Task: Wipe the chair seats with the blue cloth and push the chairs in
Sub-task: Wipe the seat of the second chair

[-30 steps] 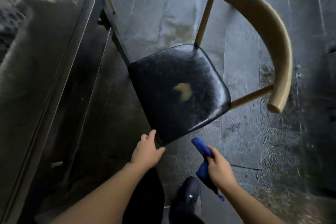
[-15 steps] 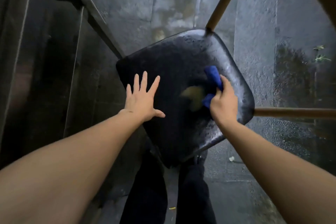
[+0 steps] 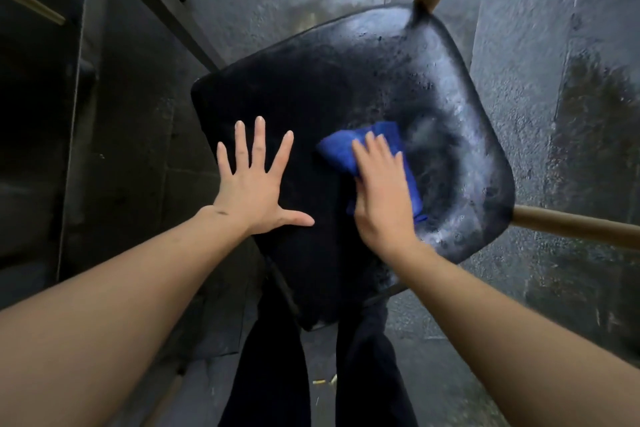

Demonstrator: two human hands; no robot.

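The wiping step is under way: the right hand (image 3: 382, 198) presses the bunched blue cloth (image 3: 367, 149) mid-seat on the glossy black padded chair seat (image 3: 433, 80) while the left hand (image 3: 254, 184), splayed flat, steadies it; next, sweep the unwiped edges.

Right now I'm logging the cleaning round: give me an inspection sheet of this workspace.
Surface: black chair seat, glossy, mottled sheen toward its right side.
Job's things: blue cloth bunched on the seat.
Clutter: small pale scraps on the floor.
Hands: left hand flat, fingers spread on the seat; right hand presses the cloth.
Cables: nothing seen.
Surroundings: grey stone floor, wooden chair struts, dark table frame at left.
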